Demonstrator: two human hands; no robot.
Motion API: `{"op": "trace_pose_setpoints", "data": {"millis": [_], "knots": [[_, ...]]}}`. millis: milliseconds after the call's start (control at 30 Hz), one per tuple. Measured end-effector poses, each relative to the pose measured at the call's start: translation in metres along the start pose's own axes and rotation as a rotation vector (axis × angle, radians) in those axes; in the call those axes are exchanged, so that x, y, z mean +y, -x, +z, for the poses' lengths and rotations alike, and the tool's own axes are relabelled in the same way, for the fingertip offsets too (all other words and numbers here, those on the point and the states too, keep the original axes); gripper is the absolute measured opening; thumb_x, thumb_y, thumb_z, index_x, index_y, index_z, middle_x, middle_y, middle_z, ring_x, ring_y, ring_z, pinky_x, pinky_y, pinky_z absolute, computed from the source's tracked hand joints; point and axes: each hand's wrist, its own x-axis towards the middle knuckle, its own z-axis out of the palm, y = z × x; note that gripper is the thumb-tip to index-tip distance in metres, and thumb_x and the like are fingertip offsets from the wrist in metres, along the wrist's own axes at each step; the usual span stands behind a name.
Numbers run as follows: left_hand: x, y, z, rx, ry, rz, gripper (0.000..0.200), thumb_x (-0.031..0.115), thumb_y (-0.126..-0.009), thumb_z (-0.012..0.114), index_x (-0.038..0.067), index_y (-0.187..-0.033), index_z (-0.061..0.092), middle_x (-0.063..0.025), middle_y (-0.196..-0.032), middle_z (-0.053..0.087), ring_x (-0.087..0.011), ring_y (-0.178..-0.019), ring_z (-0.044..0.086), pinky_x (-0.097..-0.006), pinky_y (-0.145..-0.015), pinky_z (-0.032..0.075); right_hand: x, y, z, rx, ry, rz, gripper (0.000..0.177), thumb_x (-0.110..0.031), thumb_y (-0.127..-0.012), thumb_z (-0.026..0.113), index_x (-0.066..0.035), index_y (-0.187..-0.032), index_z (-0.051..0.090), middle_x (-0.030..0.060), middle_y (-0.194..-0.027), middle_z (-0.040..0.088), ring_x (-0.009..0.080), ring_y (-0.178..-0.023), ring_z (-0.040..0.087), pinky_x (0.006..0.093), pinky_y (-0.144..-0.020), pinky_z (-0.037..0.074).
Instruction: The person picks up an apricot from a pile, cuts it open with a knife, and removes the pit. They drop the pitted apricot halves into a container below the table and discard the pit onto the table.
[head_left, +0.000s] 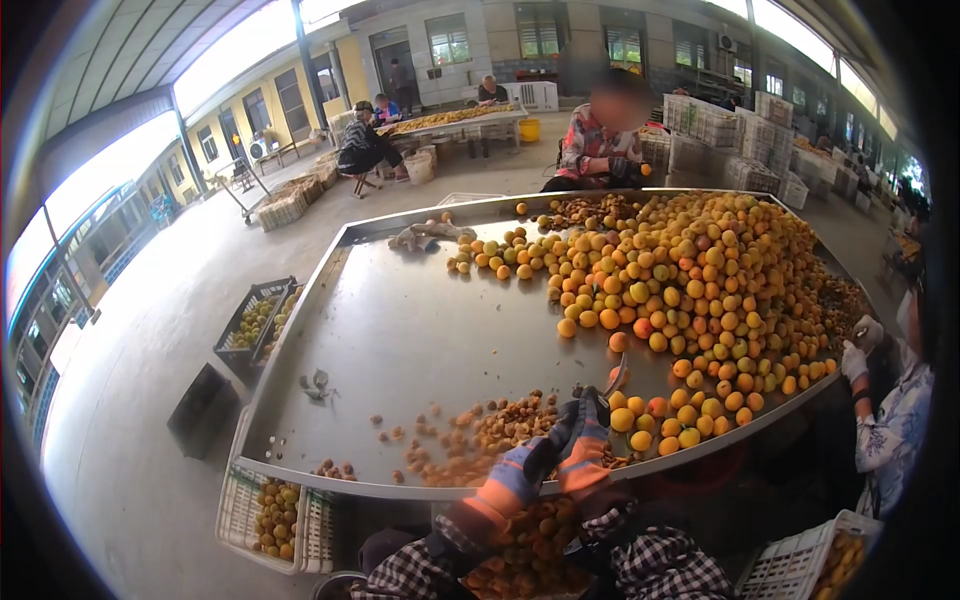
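Note:
My left hand, in an orange and dark glove, is at the near edge of the metal table, its fingers close against my right hand. My right hand, gloved alike, is closed around a tool with a thin curved metal blade that points up and away. What lies between the two hands is hidden by the gloves. An orange fruit sits just beyond the blade. Brown pits are scattered left of my hands, and a large heap of yellow-orange fruit spreads to the right.
A co-worker sits across the table, and another person's gloved hand is at the right edge. White crates of fruit stand below the near left corner and lower right. Black crates are on the floor at left.

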Motion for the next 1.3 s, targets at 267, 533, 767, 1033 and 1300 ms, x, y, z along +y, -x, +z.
{"op": "trace_pose_setpoints", "data": {"millis": [267,533,767,1033,1300], "knots": [[0.003,-0.004,-0.004,-0.005,-0.009,0.056,0.031,0.0,-0.083,0.051,0.003,-0.113,0.057,-0.0181,-0.094,0.059,-0.0358,-0.086,0.06,-0.0391,-0.072,0.049,0.009,-0.005,-0.01,0.073,-0.219,0.179,0.031,-0.039,-0.093,0.054,-0.016,-0.073,0.052,-0.0038,-0.051,0.038,0.0078,-0.048,0.039,0.0228,-0.044,0.031],[0.001,-0.006,0.0,0.075,-0.065,0.106,0.029,0.0,-0.081,0.055,0.005,-0.11,0.06,-0.0162,-0.096,0.062,-0.0346,-0.086,0.061,-0.0385,-0.071,0.051,0.013,-0.008,-0.022,-0.082,-0.522,0.517,0.039,-0.046,-0.093,0.051,-0.014,-0.07,0.05,-0.0024,-0.048,0.037,0.0109,-0.043,0.034,0.0271,-0.043,0.03],[-0.011,-0.001,0.015,0.278,-0.088,-0.078,0.021,0.01,-0.08,0.065,0.007,-0.101,0.061,-0.0151,-0.079,0.062,-0.0351,-0.07,0.061,-0.0389,-0.059,0.048,0.005,-0.011,-0.02,-0.205,-0.637,0.658,0.05,-0.06,-0.09,0.044,-0.016,-0.066,0.047,-0.0018,-0.046,0.029,0.0158,-0.042,0.024,0.0324,-0.045,0.026],[-0.072,0.006,0.011,0.284,0.684,-0.693,0.031,0.023,-0.087,0.066,0.005,-0.113,0.062,-0.0059,-0.076,0.066,-0.0139,-0.063,0.059,-0.0289,-0.056,0.049,0.033,-0.05,-0.05,0.037,0.033,0.08,0.03,-0.041,-0.091,0.056,-0.013,-0.08,0.054,0.0002,-0.056,0.048,0.0178,-0.051,0.048,0.0339,-0.046,0.04],[-0.112,0.022,0.013,0.231,0.037,-0.051,0.049,0.05,-0.095,0.045,0.006,-0.107,0.064,-0.0048,-0.072,0.06,-0.011,-0.048,0.05,-0.0231,-0.042,0.037,-0.085,-0.004,-0.003,-0.058,0.26,0.076,0.009,-0.018,-0.091,0.057,-0.01,-0.095,0.059,0.0039,-0.059,0.056,0.0143,-0.034,0.045,0.0289,-0.03,0.034]]}}
